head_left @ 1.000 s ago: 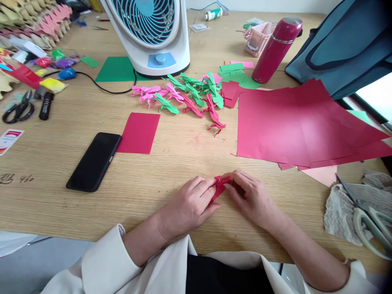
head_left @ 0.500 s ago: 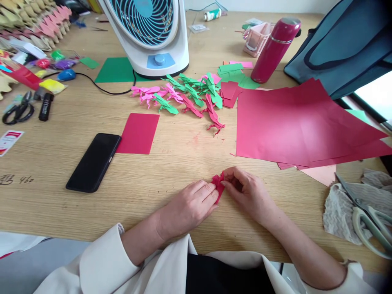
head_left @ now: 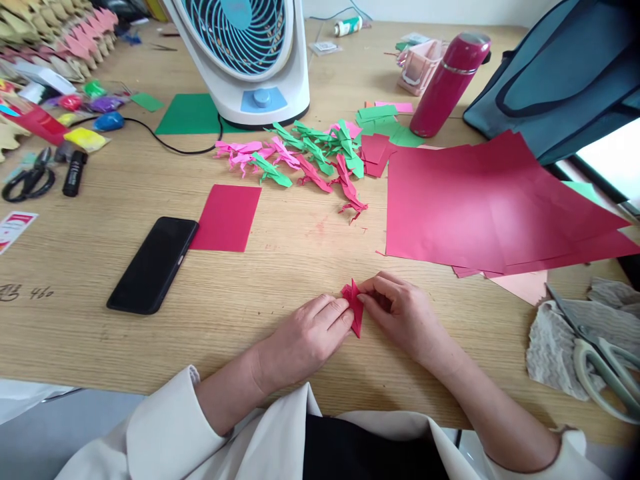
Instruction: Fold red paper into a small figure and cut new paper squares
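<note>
A small folded piece of red paper [head_left: 357,313] is between my two hands, close to the table's front edge. My left hand [head_left: 320,328] presses its fingers onto the paper's left side, closed on it. With thumb and index finger, my right hand [head_left: 400,308] pinches the upper right edge of the same piece. Part of the paper is hidden under the left fingertips. Beyond my hands lie folded paper figures in pink, green and red, among them a red one [head_left: 349,183] with thin cut limbs.
Large red sheets [head_left: 450,207] lie at right, with scissors [head_left: 595,347] on a crumpled cloth nearer me. A black phone [head_left: 153,265] overlaps a red paper rectangle [head_left: 229,217] at left. A fan [head_left: 265,100], a red flask [head_left: 450,83] and a blue bag [head_left: 550,80] stand behind.
The folded red paper has turned slightly and shifted a little left; its pointed lower end now shows more. My right hand has moved slightly left with it.
</note>
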The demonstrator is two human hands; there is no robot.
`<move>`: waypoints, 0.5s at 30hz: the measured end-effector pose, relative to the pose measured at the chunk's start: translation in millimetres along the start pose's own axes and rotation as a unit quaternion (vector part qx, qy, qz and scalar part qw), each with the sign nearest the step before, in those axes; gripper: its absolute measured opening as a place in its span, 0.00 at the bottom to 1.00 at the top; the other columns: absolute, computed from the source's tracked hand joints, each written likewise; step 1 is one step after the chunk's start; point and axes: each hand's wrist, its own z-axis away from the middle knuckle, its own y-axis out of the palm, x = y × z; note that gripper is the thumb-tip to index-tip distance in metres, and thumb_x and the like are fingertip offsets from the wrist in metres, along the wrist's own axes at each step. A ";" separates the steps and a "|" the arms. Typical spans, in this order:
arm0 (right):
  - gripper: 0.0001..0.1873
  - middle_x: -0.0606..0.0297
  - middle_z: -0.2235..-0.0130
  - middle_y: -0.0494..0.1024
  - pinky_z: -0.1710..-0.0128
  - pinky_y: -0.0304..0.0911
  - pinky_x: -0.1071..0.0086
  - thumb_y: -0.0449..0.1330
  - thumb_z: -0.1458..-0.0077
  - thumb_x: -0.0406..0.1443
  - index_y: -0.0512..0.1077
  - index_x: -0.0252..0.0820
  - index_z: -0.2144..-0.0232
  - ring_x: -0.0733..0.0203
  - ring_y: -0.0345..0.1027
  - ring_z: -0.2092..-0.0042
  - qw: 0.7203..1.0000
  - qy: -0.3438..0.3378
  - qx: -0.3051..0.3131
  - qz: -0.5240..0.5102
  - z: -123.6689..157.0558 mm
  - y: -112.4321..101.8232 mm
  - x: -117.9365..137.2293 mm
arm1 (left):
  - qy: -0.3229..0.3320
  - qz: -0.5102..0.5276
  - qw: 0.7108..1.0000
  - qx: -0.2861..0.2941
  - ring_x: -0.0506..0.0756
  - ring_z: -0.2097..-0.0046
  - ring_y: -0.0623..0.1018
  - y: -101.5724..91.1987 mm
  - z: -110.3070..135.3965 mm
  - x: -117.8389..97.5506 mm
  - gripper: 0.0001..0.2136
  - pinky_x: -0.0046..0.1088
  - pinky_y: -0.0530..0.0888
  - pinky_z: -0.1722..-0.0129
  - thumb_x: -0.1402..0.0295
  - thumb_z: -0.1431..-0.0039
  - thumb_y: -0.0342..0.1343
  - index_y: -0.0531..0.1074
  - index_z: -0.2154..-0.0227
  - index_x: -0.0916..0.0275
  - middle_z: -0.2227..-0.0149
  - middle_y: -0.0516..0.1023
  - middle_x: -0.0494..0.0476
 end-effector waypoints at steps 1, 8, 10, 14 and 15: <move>0.06 0.67 0.69 0.73 0.72 0.57 0.70 0.58 0.42 0.29 0.74 0.43 0.67 0.65 0.64 0.71 1.000 0.000 0.005 -0.001 0.0 -0.8 0.7 | -0.003 -0.003 1.000 -0.003 0.58 0.54 0.74 -0.8 0.3 0.1 0.10 0.37 0.75 0.51 0.75 0.35 0.48 0.71 0.54 0.69 0.56 0.76 0.64; 0.05 0.67 0.71 0.73 0.72 0.57 0.70 0.59 0.44 0.29 0.72 0.43 0.70 0.63 0.65 0.70 1.000 -0.001 0.028 -0.004 1.2 -4.0 3.5 | -0.034 0.002 0.999 -0.009 0.60 0.52 0.74 -2.6 -0.2 -1.3 0.13 0.40 0.74 0.50 0.64 0.34 0.51 0.71 0.54 0.68 0.55 0.76 0.63; 0.04 0.68 0.71 0.74 0.72 0.58 0.70 0.59 0.44 0.29 0.70 0.43 0.69 0.64 0.65 0.70 1.000 0.008 0.024 -0.010 1.7 -3.3 2.0 | -0.042 0.001 0.999 -0.007 0.60 0.52 0.74 -0.7 0.2 -1.6 0.13 0.39 0.74 0.51 0.65 0.34 0.51 0.70 0.52 0.68 0.54 0.76 0.62; 0.03 0.69 0.72 0.74 0.71 0.59 0.70 0.57 0.42 0.31 0.70 0.43 0.67 0.64 0.66 0.71 0.999 0.026 0.025 -0.028 2.1 -1.9 -1.1 | -0.039 -0.006 0.999 -0.013 0.59 0.52 0.73 2.1 1.5 -1.7 0.13 0.38 0.74 0.51 0.68 0.35 0.52 0.70 0.51 0.67 0.53 0.76 0.61; 0.03 0.69 0.72 0.74 0.71 0.60 0.70 0.57 0.42 0.31 0.70 0.43 0.66 0.64 0.66 0.71 0.999 0.031 0.021 -0.033 1.8 -1.5 -1.5 | -0.038 -0.010 0.999 -0.016 0.59 0.52 0.74 2.5 1.6 -1.8 0.12 0.38 0.74 0.51 0.69 0.35 0.52 0.71 0.51 0.67 0.53 0.76 0.61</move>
